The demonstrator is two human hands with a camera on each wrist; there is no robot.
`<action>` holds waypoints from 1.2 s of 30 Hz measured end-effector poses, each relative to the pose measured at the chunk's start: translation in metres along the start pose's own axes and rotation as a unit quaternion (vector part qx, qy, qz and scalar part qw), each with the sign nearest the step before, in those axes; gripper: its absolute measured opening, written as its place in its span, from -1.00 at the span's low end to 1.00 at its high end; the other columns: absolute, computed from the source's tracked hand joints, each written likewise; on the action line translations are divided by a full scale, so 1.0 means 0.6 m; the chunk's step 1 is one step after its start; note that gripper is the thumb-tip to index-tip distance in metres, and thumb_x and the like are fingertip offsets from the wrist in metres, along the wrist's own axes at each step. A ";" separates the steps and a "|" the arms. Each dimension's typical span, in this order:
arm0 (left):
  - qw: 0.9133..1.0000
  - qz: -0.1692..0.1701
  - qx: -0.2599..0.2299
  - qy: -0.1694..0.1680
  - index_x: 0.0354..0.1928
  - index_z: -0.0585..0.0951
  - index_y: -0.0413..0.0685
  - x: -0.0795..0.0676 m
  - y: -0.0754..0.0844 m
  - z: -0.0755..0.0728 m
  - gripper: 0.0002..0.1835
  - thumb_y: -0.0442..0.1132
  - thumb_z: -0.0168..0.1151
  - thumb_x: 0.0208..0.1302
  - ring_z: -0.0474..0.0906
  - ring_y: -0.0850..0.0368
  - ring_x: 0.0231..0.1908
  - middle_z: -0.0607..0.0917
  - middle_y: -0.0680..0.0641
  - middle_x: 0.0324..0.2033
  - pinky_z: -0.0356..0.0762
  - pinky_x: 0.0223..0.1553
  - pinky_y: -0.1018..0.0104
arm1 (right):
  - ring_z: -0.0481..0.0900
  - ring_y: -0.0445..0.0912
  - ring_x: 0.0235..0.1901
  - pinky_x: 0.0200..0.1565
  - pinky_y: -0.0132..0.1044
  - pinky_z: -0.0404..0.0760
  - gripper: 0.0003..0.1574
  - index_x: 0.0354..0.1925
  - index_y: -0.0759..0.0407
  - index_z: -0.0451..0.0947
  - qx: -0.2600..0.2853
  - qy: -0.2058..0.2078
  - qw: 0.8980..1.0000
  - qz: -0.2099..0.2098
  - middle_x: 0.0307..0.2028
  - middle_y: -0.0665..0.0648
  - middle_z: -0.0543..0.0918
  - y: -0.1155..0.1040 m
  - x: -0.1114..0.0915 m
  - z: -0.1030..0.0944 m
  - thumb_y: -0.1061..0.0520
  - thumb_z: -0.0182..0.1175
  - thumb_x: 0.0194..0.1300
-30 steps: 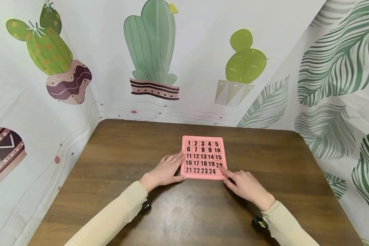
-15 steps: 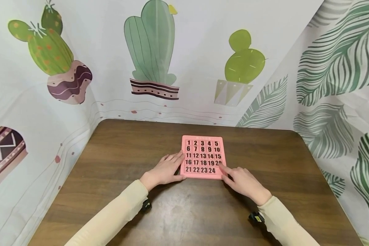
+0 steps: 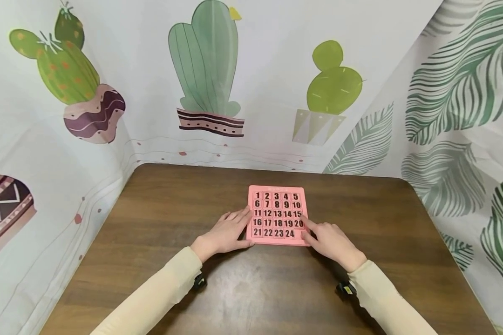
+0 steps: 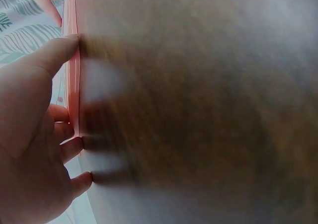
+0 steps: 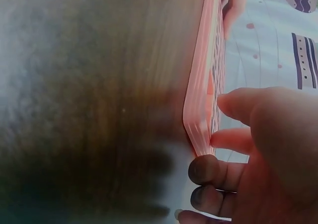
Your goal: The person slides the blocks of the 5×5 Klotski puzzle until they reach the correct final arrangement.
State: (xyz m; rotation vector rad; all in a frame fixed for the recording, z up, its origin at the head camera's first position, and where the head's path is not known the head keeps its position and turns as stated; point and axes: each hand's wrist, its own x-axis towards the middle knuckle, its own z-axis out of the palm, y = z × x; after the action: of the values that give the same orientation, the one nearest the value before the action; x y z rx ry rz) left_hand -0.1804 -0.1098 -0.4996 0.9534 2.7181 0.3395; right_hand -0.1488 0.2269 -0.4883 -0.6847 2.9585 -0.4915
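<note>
A pink sliding number puzzle [image 3: 277, 214] lies flat on the table, its black numbers running from 1 to 24 in rows. Along its left edge rest the fingers of my left hand [image 3: 226, 232], with the thumb at the near left corner. My right hand [image 3: 333, 239] reaches in from the right. Its index fingertip touches the right column between tile 15 [image 3: 297, 214] and tile 20 [image 3: 298, 224]. The right thumb tip lies over the vacant slot beside tile 24 [image 3: 289, 233]. In the right wrist view, the other fingers bend loosely beside the puzzle's corner.
The brown wooden table [image 3: 172, 195] has rounded far corners. Behind it hangs a white backdrop [image 3: 272, 83] printed with cacti and leaves. Dark devices are strapped under both wrists, including the right wrist camera [image 3: 346, 289].
My right index finger has moved up the right column, from the lower part of tile 20 toward tile 15. Tile 20 has shifted up slightly into line with its row. My left hand stays put.
</note>
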 end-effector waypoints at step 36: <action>1.000 -0.003 -0.023 0.000 0.66 0.08 -0.15 -0.003 0.000 -0.006 0.03 0.30 0.22 0.41 0.07 -0.10 0.59 0.02 -0.14 0.65 0.01 0.53 -0.19 | 0.59 0.08 -0.28 -0.17 0.07 0.59 -0.27 0.47 0.31 0.37 0.011 0.064 0.994 0.086 -0.28 0.20 0.62 0.044 -0.070 -0.034 -0.04 0.20 0.53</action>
State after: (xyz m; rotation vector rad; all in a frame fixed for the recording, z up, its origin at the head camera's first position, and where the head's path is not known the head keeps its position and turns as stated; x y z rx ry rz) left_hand -0.1805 -0.1115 -0.4959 0.9329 2.6997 0.3993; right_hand -0.1245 0.2735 -0.4779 -0.4041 3.0886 -0.5719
